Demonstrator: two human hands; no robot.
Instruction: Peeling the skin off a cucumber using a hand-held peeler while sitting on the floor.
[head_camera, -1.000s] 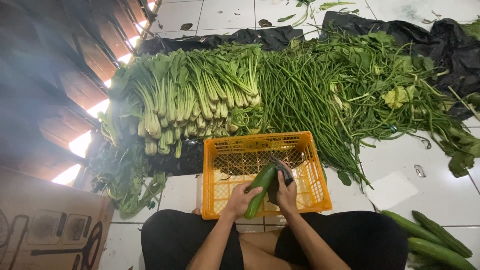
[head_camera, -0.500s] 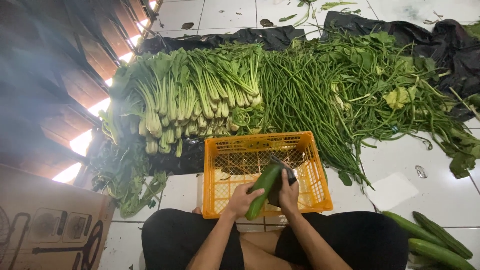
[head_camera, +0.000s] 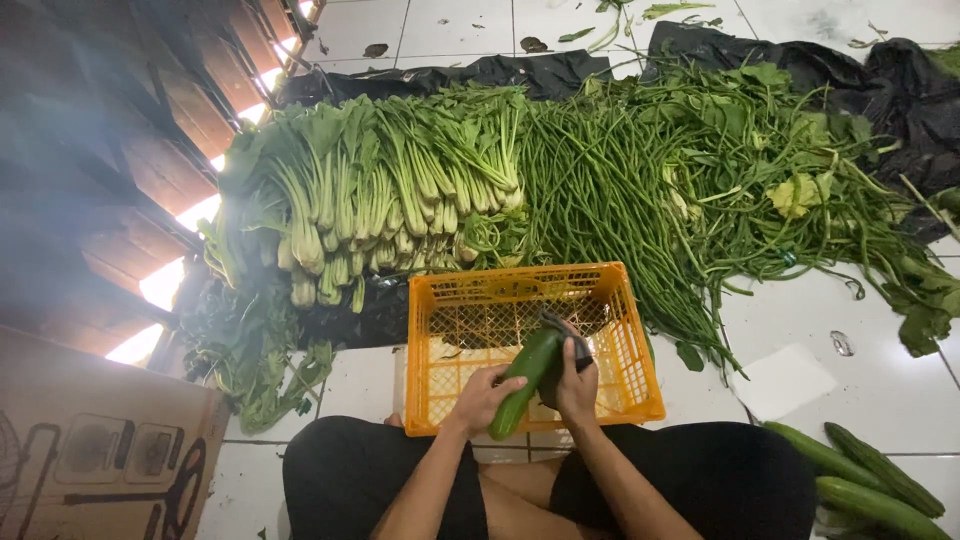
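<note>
Across the tiled floor (head_camera: 470, 25) lies the bulk of the produce — a wide heap of long beans (head_camera: 640, 190) beside stacked bok choy (head_camera: 370, 200), all on black sheeting (head_camera: 900, 70). Nearer the person sits an orange plastic crate (head_camera: 620, 400), seemingly empty, so the sorting looks barely begun. Three more cucumbers (head_camera: 860, 480) wait at the right knee. Over the crate, the left hand (head_camera: 485, 397) has its grip clamped on a green cucumber (head_camera: 525, 385); the right hand (head_camera: 577, 382) is closed round a dark tool (head_camera: 565, 335) — probably a knife — held to the cucumber's upper end.
</note>
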